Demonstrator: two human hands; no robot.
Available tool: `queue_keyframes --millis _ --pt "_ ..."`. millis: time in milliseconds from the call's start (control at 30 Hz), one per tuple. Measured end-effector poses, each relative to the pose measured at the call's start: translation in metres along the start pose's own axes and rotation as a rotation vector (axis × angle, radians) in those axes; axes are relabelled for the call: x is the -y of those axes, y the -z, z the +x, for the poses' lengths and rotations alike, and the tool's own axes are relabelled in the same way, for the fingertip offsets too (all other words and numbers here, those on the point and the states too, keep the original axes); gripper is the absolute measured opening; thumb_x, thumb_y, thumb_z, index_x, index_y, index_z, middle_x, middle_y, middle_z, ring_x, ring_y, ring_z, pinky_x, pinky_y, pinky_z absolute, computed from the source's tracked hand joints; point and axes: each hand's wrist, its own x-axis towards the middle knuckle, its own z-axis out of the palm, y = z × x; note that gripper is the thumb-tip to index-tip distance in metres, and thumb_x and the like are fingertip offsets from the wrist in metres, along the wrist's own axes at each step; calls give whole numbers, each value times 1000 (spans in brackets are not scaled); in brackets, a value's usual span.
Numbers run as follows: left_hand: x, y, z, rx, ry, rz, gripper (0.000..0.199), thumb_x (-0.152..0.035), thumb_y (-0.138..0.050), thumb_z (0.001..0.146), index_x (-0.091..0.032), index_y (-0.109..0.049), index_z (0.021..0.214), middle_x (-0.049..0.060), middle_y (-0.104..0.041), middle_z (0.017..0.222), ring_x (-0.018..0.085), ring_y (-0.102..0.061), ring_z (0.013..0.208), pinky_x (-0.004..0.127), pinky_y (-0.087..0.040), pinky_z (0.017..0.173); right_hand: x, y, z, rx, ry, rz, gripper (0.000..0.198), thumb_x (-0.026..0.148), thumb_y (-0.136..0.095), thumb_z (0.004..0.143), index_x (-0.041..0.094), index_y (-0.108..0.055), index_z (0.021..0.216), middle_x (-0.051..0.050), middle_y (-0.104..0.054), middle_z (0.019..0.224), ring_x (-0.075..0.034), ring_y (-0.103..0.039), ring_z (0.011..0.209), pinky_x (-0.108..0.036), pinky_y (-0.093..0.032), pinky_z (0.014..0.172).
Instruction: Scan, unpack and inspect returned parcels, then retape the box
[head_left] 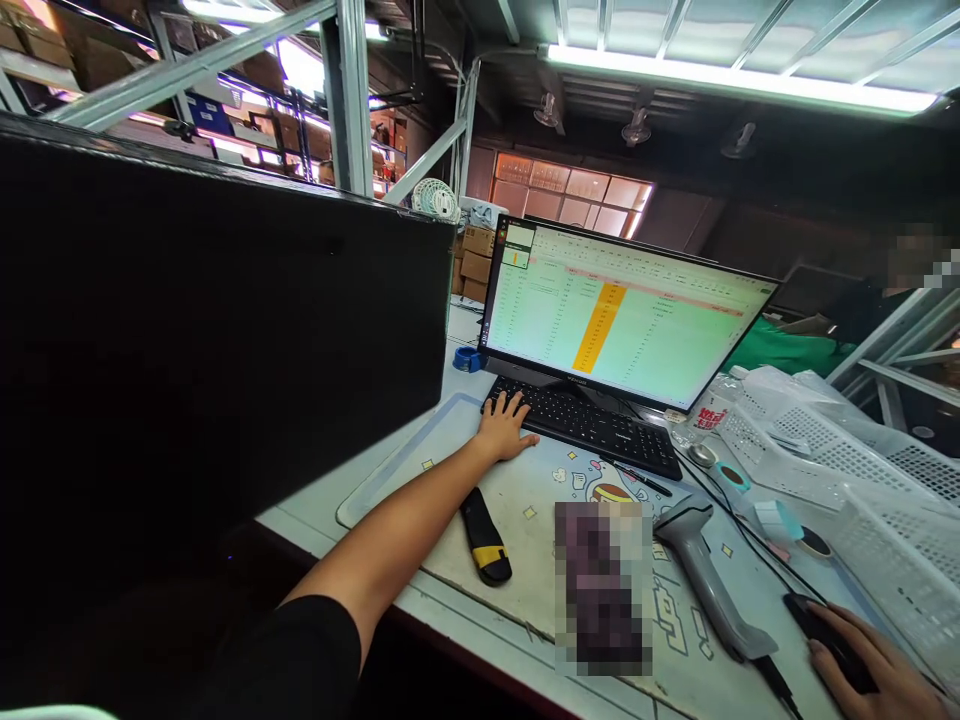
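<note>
My left hand [504,428] rests on the left end of a black keyboard [592,418], fingers spread across the keys. At the lower right edge my right hand [881,665] lies over a black computer mouse [829,635], gripping its sides; part of this hand is cut off by the frame. Behind the keyboard stands a monitor [547,300] showing a spreadsheet with an orange column. Between my arms, a grey barcode scanner [709,580] lies on the desk mat [525,560]. A black and yellow box cutter [486,545] sits beside my left forearm.
A large black panel [225,330] blocks the left side. White plastic baskets [810,430] stand at the right, near tape rolls [776,520]. A pen [637,478] lies below the keyboard, and a blue tape dispenser [466,359] beside the monitor. A pixelated item [604,590] lies in front.
</note>
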Motion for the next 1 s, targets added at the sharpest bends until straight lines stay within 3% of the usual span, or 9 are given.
queue_keyframes --millis 233,367,467,733,1000 --pt "1 0 -1 -12 2 -2 84 -65 -46 106 -22 -31 176 4 -5 184 39 -6 170 61 -12 137 9 9 5 112 -76 -25 53 70 -60 89 35 -80 123 -7 -77 131 -33 -82 87 -44 -66 59" --pt "0 -3 0 -37 3 3 84 -67 -45 106 -22 -33 175 5 -7 184 40 -6 170 61 -11 137 22 11 4 67 -55 -51 55 66 -53 93 28 -77 125 -9 -75 133 -36 -79 109 -50 -67 87" --pt "-1 -5 2 -60 6 14 83 -67 -45 106 -20 -35 174 8 -9 184 41 -7 169 62 -12 136 29 11 3 88 -70 -87 55 62 -51 95 25 -73 130 -10 -73 136 -35 -75 117 -51 -63 97" --pt "-1 -7 4 -71 6 73 84 -69 -42 106 -21 -36 174 6 -11 184 41 -12 169 61 -17 136 41 18 4 14 -62 -205 49 51 -50 99 23 -68 135 -10 -73 136 -34 -73 116 -49 -60 102" --pt "1 -10 8 -80 1 85 85 -71 -40 106 -21 -36 174 7 -11 184 42 -12 168 61 -17 136 42 18 3 60 -53 -158 44 41 -53 98 24 -68 136 -10 -72 139 -33 -71 122 -50 -55 112"
